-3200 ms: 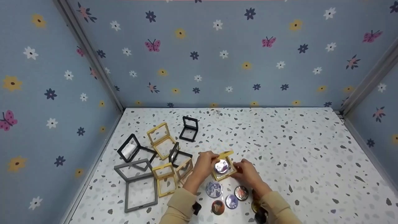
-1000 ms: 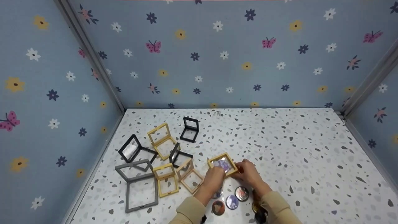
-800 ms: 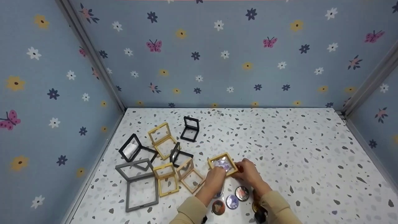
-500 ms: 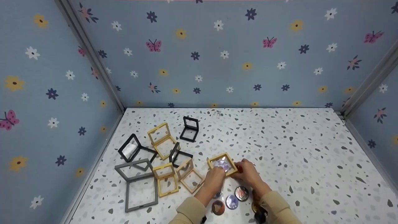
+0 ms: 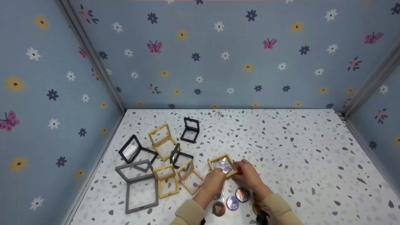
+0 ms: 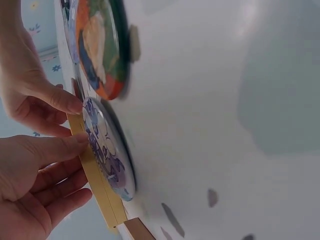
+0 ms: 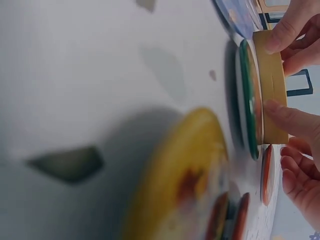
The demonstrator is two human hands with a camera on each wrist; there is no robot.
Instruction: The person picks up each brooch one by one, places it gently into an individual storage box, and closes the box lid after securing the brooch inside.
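Note:
A small yellow display frame (image 5: 218,157) lies closed on the speckled table, a purple-and-white button badge (image 5: 223,164) showing behind its clear film. My left hand (image 5: 215,180) pinches the near side of the frame, its thumb pressed to the yellow edge (image 6: 102,190) in the left wrist view. At the right corner my right hand (image 5: 248,174) grips the frame with thumb and curled fingers; the right wrist view shows both thumbs on the same yellow side (image 7: 272,75). Another purple badge (image 6: 107,150) lies right by the frame, mostly hidden under my left hand in the head view.
Near my wrists lie an orange badge (image 5: 218,208), a lilac badge (image 5: 232,203), a dark-rimmed badge (image 5: 242,194) and a yellow badge (image 5: 257,207). Several opened frames stand left, among them a grey frame (image 5: 142,207), a beige frame (image 5: 193,182) and a black frame (image 5: 190,140).
About three seconds ago the yellow frame's lid was raised over the badge; now it is down. My left hand has come from the lid to the near side. Little has moved in the last second.

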